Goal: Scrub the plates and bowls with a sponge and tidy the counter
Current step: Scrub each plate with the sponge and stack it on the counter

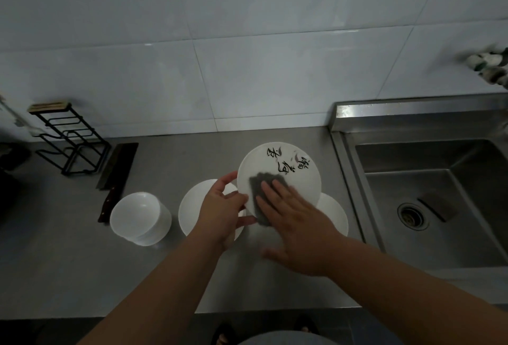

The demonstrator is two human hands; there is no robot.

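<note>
A white plate with black brush writing (291,171) is held tilted above the counter. My left hand (222,207) grips its left rim, thumb on the front. My right hand (294,218) lies flat with straight fingers on a grey sponge (261,188), pressing it against the plate's face. Under my hands, a plain white plate (192,207) lies on the counter to the left and another white plate (334,212) shows at the right. A stack of white bowls (138,216) stands further left.
A cleaver with a dark handle (116,171) lies beside a black wire rack (68,141) at the back left. A steel sink (428,193) with a drain and a dark pad in it fills the right side. The grey counter (68,276) ends at a front edge below.
</note>
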